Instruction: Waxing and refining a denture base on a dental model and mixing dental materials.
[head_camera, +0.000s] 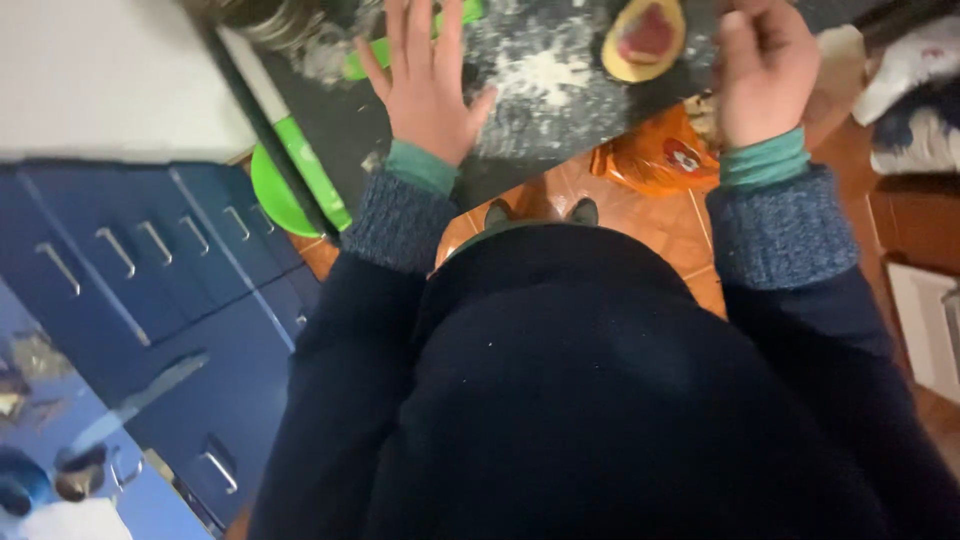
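From the head camera, the left hand (425, 85) lies flat with fingers spread on the dark, floured counter (400, 130), grasping nothing; the right hand (765, 65) hangs loosely curled above the counter's right end, empty as far as can be seen; between the 2 hands, at the far edge, sits a round of dough (645, 38) with red filling; a flour patch (545, 72) lies just left of it; a green plate (280, 185) shows at the counter's left edge; blue drawers (150, 270) stand left; an orange bag (655, 155) rests on the floor below.
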